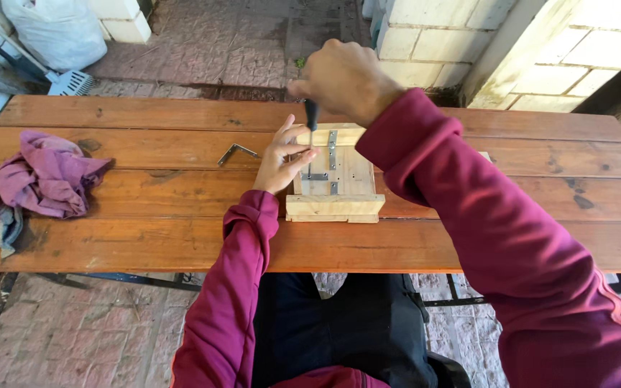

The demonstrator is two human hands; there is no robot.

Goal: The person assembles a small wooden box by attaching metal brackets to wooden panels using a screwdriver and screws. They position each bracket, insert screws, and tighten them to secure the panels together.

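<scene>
Apparently midway: a small wooden frame (336, 190) lies on the desk (145, 237), several metal brackets (332, 149) already fixed. A screwdriver (311, 122) is gripped closed in the right hand (343, 79); the left hand (282, 159) steadies the tip, fingers loosely pinched. One loose bracket (236, 152) is left unattached.

The scene is lit by soft, even daylight, and no glare is seen. A faint shadow is cast beneath the left hand (282, 159), beside its fingers, onto the wooden table (145, 237). The right hand (343, 75) is slightly softened by blur. Straight lines are bent at the edges by wide-angle distortion.
</scene>
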